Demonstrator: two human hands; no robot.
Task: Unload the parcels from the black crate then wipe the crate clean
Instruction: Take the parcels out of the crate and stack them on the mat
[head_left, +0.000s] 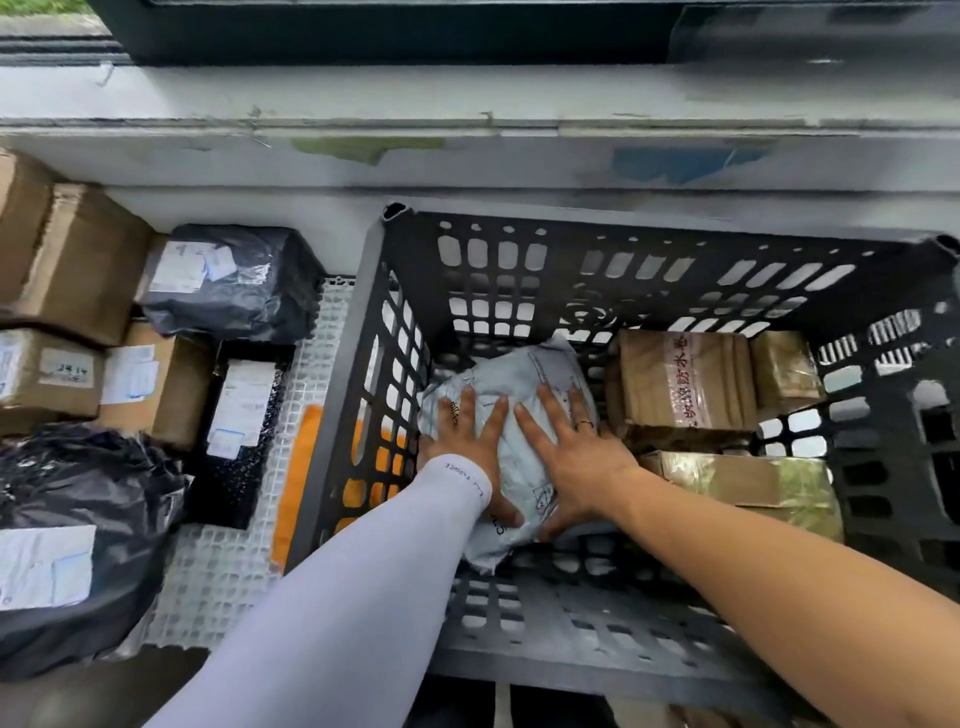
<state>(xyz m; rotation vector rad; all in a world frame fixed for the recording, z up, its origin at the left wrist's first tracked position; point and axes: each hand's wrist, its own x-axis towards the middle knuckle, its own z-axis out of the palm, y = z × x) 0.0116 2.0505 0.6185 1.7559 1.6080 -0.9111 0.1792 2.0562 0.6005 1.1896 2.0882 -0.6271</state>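
The black perforated crate stands in the middle and right of the view. At its bottom left lies a grey plastic mailer parcel. My left hand, in a pale sleeve, lies flat on the mailer with fingers spread and straight. My right hand lies flat beside it on the same mailer, fingers spread, a ring on one finger. To the right inside the crate sit a taped brown parcel with red print, a smaller brown parcel behind it, and a flat brown box in front.
Left of the crate, on a white grid mat, lie cardboard boxes, black bag parcels and a large black bag. An orange flat item lies beside the crate wall. A grey ledge runs behind.
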